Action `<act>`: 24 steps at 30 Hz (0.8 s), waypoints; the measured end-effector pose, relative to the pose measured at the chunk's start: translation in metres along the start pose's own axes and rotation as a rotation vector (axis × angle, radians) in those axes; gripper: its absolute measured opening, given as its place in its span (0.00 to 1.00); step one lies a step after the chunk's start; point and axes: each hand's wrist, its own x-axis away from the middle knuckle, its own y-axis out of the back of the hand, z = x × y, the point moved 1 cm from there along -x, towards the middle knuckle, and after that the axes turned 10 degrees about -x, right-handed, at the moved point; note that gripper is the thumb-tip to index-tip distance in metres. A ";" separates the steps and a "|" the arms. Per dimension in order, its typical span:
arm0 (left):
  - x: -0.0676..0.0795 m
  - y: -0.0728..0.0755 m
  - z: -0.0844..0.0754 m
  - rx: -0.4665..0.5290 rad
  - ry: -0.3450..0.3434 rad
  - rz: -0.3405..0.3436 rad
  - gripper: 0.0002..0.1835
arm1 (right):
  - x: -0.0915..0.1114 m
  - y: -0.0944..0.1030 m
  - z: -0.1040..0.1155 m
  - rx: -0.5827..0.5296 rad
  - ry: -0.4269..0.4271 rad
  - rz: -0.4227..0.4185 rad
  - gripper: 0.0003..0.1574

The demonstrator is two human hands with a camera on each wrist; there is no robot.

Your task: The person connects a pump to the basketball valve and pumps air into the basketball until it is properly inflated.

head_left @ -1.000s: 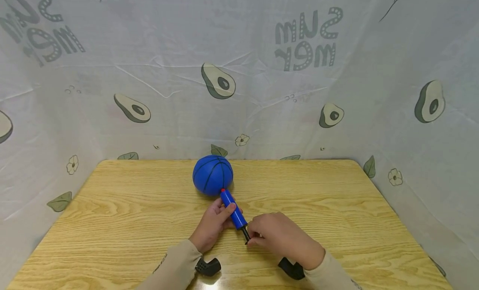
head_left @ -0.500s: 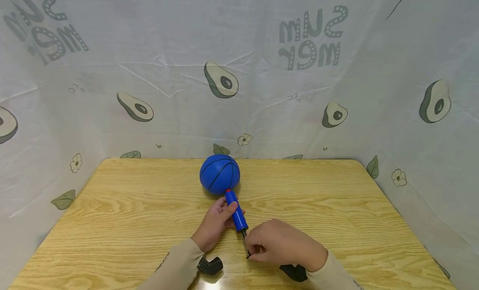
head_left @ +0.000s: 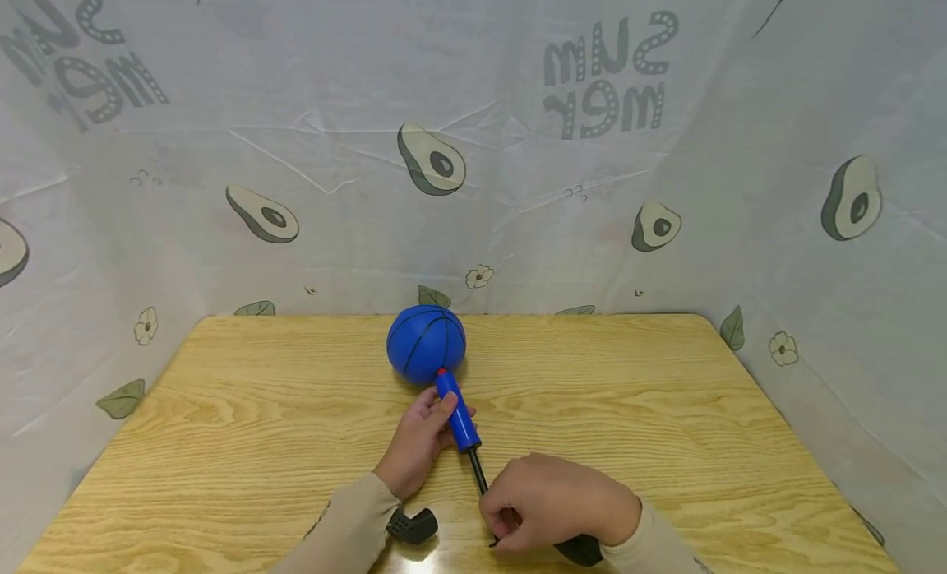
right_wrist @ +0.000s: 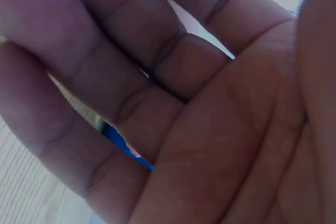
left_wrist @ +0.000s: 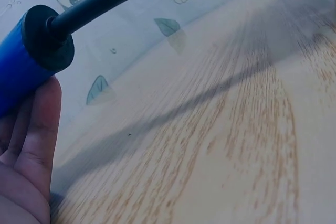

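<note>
A blue ball [head_left: 426,344] with black seam lines rests on the table, and the red tip of a blue hand pump [head_left: 458,411] meets its near side. My left hand [head_left: 417,442] grips the pump's barrel, thumb along the top. From the barrel's near end a black rod [head_left: 478,470] sticks out a long way. My right hand [head_left: 551,504] pinches the rod's handle end, which its curled fingers mostly cover. In the left wrist view the barrel [left_wrist: 21,61] lies against my fingers [left_wrist: 39,135]. The right wrist view shows mainly my curled fingers [right_wrist: 131,66] and palm.
The wooden table [head_left: 259,409] reaches back to a pale curtain [head_left: 333,146] printed with avocados and leaves. Black wrist devices sit on both arms, one below my left hand [head_left: 413,526].
My right hand has drawn the rod back toward me, so much more of it shows outside the barrel. The left hand keeps its grip; the ball stays at the pump's tip.
</note>
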 end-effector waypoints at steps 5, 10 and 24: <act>0.000 0.000 -0.001 0.013 0.000 -0.035 0.32 | -0.002 0.003 0.001 0.036 -0.043 -0.031 0.16; 0.001 0.000 -0.001 0.013 -0.002 -0.032 0.32 | -0.003 0.007 0.001 0.109 -0.115 -0.130 0.17; -0.001 -0.003 0.000 -0.036 0.003 0.004 0.34 | -0.006 0.012 -0.008 0.190 -0.150 -0.407 0.11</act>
